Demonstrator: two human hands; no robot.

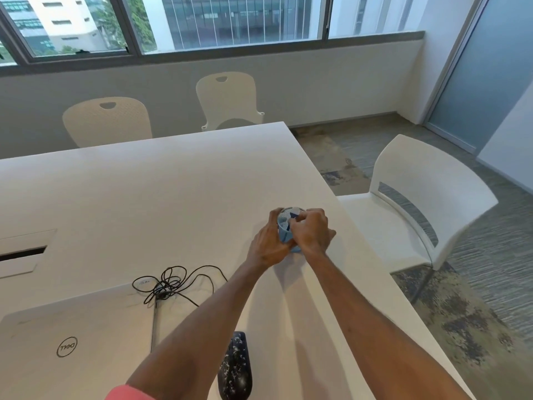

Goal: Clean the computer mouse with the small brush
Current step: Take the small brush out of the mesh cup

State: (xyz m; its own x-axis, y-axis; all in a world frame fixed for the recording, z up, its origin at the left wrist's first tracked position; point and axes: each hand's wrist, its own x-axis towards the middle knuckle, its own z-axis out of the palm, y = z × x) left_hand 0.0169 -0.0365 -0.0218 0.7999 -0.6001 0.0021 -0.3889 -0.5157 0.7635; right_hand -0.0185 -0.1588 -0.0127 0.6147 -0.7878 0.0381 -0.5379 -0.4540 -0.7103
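A dark computer mouse [235, 368] with white speckles lies on the white table [173, 203] near the front edge, between my forearms. Farther out, both hands meet around a small light blue container [284, 230] held just above the table. My left hand [268, 246] wraps its left side. My right hand [313, 233] grips its right side, with the fingertips pinched at a white and dark blue part [294, 212] at its top. I cannot make out a brush; the hands hide most of the container.
A closed silver laptop [72, 342] lies at the front left, with a tangled black cable [170, 284] beside it. A cable slot [23, 252] is set into the table at the left. White chairs [427, 203] stand at the right and the far side.
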